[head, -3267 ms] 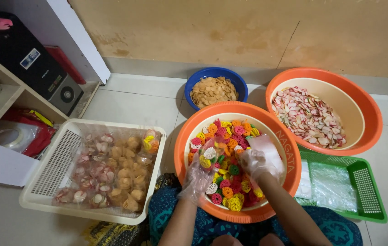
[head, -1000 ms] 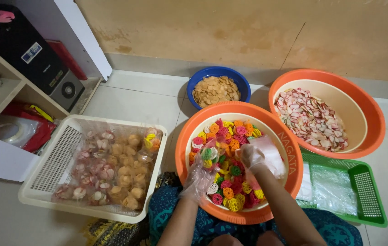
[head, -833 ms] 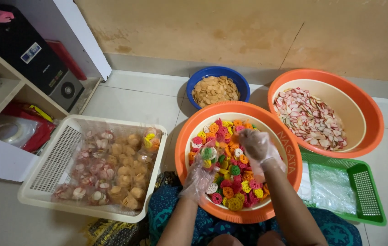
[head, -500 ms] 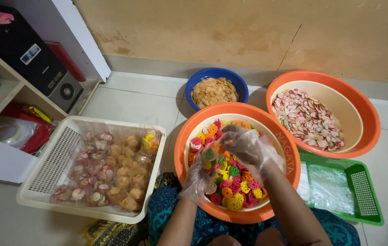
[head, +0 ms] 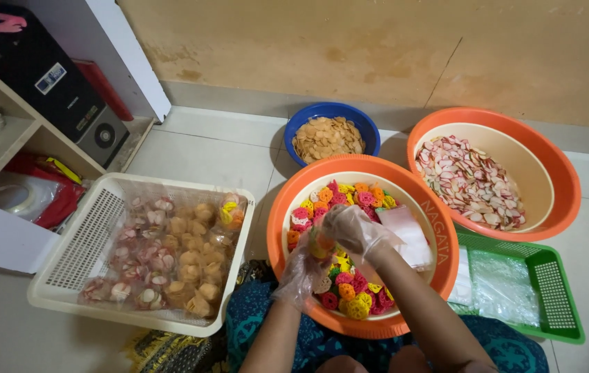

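In the head view, the orange basin (head: 440,228) sat at lower centre of the frame, round, plastic, filled with small ridged colourful crackers (head: 350,293). The left hand (head: 301,273), in a thin clear glove, had its grip curled around a few crackers. The right hand (head: 353,231), gloved too, was half closed above them; whether it held anything I could not tell. A clear bag (head: 408,235) lay against the basin's right wall, long axis toward the frame's top. A blue bowl (head: 332,110) held pale chips; a cream basket (head: 73,255) held packed bags.
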